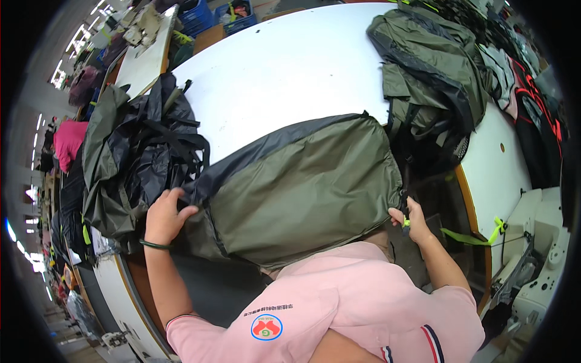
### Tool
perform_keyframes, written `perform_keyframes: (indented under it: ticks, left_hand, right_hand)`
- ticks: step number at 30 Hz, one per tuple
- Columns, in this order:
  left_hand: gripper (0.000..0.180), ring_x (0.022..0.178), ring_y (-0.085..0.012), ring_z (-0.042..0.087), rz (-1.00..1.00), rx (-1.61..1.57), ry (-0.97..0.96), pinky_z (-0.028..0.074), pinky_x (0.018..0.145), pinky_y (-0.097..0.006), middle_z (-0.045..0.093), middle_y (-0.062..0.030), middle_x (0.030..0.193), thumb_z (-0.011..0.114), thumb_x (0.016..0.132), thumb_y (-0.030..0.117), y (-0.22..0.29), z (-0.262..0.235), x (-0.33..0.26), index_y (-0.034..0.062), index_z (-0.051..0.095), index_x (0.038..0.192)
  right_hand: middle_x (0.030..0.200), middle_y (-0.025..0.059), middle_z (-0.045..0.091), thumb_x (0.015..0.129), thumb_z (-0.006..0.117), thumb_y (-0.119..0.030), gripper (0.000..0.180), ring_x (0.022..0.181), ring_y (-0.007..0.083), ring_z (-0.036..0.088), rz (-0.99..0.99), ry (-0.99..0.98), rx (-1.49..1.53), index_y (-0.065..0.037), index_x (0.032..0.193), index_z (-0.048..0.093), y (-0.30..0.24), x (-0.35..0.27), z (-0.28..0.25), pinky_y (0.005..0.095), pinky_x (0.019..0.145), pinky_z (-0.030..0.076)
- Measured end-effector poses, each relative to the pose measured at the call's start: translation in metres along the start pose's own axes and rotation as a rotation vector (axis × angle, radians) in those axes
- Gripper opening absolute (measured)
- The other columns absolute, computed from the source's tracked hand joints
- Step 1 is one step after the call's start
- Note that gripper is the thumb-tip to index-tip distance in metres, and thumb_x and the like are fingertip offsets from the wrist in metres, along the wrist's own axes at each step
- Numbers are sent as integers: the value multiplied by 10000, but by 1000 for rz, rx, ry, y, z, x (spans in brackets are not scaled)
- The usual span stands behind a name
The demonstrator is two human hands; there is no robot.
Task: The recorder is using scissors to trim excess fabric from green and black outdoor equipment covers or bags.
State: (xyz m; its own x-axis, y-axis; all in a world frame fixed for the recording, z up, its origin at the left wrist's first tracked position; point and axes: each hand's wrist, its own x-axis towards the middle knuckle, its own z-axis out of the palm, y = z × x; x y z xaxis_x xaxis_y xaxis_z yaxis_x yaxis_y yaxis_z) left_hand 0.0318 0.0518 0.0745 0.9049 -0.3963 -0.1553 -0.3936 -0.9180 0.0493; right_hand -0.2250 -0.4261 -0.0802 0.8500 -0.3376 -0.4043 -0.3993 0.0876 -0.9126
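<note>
A large olive-green fabric bag [302,187] with a black edge panel lies across the near table edge and in front of my body. My left hand [164,219], a dark bangle on its wrist, is at the bag's left end, its thumb and fingers on the dark fabric; the other fingertips are partly hidden. At the right end, my right hand [416,222] pinches the gathered black corner. A small yellow-green piece [406,224] shows at its fingers, too small to name. Black straps hang by that corner.
Green and black bags [139,157] are heaped on the left, with more green bags [433,78] at the far right. The white table [284,66] stretches away ahead. A sewing machine [548,242] stands at the right, beside a yellow-green strip [472,237]. Blue crates [236,18] are beyond the table.
</note>
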Motion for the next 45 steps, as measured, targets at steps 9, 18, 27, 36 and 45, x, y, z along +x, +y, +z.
perform_keyframes:
  ticks: [9,18,27,36,45]
  left_hand:
    - [371,1067,-341,566,758,-632,108,442,960,-380,623,-163,1108,743,829,256,205,57,158,32,653,1111]
    - [422,844,-70,511,564,-1159,-685,489,777,-249,570,13,1002,743,811,54,279,93,211,137,648,1214]
    - [469,1018,-112,588,451,-1497,-946,477,939,-273,635,-17,1118,701,830,1,273,90,190,81,599,1281]
    - [469,972,-102,583,405,-1567,-992,481,910,-253,623,-7,1064,691,817,-16,277,90,180,88,611,1268]
    - [452,966,-90,580,421,-1569,-1007,476,907,-242,619,6,1052,706,805,-16,277,91,179,77,636,1242]
  right_hand:
    - [780,76,580,697,857,-198,480,705,155,557,-360,108,-687,-24,1018,544,-61,35,-51,320,642,458]
    - [783,87,567,603,856,-460,567,786,296,553,-770,150,-1234,-58,866,555,-126,90,-69,402,703,411]
    - [770,76,601,617,821,-560,583,819,292,589,-675,-19,-1354,-66,835,600,-169,95,-71,397,740,429]
    - [762,77,605,633,812,-553,574,831,296,590,-594,-94,-1367,-67,841,587,-168,90,-65,395,764,430]
    - [698,84,579,577,849,-501,559,748,320,588,-773,-37,-1399,-61,761,558,-160,97,-67,422,672,446]
